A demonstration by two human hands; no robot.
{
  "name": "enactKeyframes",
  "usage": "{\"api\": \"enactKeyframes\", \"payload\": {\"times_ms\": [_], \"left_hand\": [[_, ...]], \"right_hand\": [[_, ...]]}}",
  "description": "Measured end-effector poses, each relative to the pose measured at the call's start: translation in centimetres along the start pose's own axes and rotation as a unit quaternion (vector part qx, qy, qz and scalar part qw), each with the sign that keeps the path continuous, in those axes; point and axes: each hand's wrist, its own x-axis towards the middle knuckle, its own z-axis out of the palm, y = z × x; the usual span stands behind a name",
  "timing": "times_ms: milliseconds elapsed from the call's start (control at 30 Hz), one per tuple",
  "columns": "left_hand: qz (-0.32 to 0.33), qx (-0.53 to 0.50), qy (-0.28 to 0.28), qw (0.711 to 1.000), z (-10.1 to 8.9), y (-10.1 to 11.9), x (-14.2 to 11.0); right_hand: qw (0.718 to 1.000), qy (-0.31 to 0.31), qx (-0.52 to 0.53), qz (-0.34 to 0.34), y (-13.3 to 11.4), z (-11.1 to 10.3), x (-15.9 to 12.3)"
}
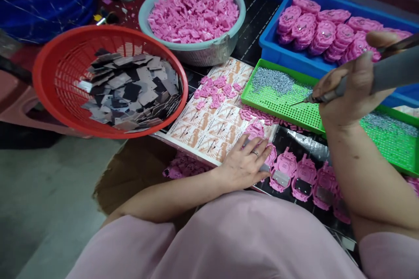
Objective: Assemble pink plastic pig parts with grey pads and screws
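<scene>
My left hand, a ring on one finger, lies with its fingers spread over pink plastic casings at the table's front edge. A row of these pink casings runs to the right, several fitted with grey or black rectangular plates. My right hand is closed around a grey electric screwdriver. The long thin bit points left over a green perforated tray of small silvery screws. Whether a screw sits on the bit is too small to tell.
A red basket of grey and black plates stands left. Behind it is a pale blue basket of small pink parts. A blue crate holds stacked pink casings at the back right. Loose pink pieces lie on patterned board.
</scene>
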Motion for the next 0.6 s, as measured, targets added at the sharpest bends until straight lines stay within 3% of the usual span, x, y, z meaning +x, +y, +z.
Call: {"api": "enactKeyframes", "payload": {"times_ms": [67, 333, 600], "left_hand": [[0.002, 0.013, 0.0, 1.0, 0.3, -0.2, 0.6], [-0.028, 0.008, -0.041, 0.999, 0.6, -0.9, 3.5], [-0.036, -0.004, -0.035, 0.999, 1.2, -0.7, 3.3]], "right_hand": [[0.999, -0.001, 0.001, -0.047, 0.7, 0.2, 0.0], [0.999, -0.039, 0.008, -0.013, 2.0, 0.8, 0.1], [0.998, -0.051, 0.025, -0.002, 2.5, 1.4, -0.5]]}}
